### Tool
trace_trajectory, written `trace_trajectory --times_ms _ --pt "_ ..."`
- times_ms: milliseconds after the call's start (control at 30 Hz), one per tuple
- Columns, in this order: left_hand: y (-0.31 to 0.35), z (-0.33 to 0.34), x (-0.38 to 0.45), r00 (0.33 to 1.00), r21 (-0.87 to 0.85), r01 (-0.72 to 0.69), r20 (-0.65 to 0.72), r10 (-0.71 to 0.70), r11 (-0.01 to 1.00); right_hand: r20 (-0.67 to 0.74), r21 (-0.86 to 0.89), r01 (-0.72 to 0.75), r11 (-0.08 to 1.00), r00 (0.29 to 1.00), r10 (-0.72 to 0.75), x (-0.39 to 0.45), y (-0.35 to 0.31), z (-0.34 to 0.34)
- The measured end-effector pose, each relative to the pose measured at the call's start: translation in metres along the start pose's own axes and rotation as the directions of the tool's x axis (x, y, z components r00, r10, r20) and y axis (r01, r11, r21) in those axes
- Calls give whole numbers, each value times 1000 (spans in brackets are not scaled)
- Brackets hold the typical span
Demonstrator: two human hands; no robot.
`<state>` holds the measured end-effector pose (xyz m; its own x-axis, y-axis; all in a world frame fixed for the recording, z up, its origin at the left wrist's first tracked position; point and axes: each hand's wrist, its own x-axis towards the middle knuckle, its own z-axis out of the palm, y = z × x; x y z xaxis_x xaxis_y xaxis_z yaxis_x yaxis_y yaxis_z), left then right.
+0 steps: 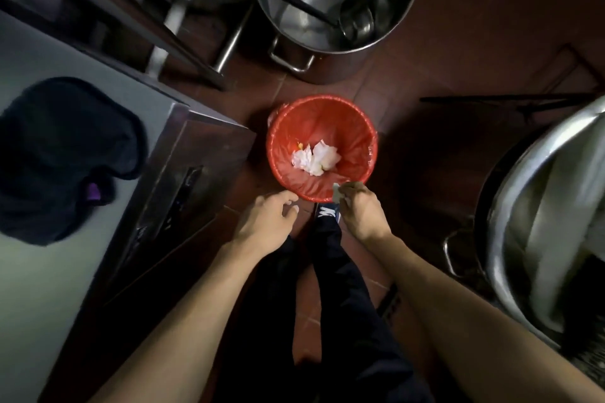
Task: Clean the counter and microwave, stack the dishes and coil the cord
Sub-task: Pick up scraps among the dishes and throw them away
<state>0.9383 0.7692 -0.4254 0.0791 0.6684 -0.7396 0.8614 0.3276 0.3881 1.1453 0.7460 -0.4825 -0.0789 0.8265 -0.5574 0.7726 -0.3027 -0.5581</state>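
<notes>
A red waste bin lined with a red bag stands on the floor in front of me. Crumpled white tissues lie at its bottom. My right hand hovers over the bin's near rim and pinches a small white scrap of tissue between thumb and fingers. My left hand hangs just left of it, near the rim, with fingers loosely curled and nothing in it. The steel counter lies to my left.
A dark cloth lies on the counter. A large steel pot with a ladle inside stands behind the bin. Another big steel basin sits at the right. My legs and a shoe are below the bin.
</notes>
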Motion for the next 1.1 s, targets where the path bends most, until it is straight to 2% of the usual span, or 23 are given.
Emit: trace_trajectory --times_ms 200,500,733,933,1100 --pt "-17 43 71 995 -67 79 60 -75 995 82 -31 -69 997 994 72 60 41 41" --pt "-49 88 131 990 -105 121 89 -112 987 160 39 -221 975 964 212 113 83 92" --pt "-46 90 118 994 -31 93 65 -91 995 181 39 -227 973 959 217 105 82 81" --pt "-38 73 91 991 -78 118 73 -113 990 160 -11 -165 986 973 165 85 68 51" --pt "-20 41 50 990 -105 138 7 -138 985 163 -46 -104 993 981 110 59 37 14"
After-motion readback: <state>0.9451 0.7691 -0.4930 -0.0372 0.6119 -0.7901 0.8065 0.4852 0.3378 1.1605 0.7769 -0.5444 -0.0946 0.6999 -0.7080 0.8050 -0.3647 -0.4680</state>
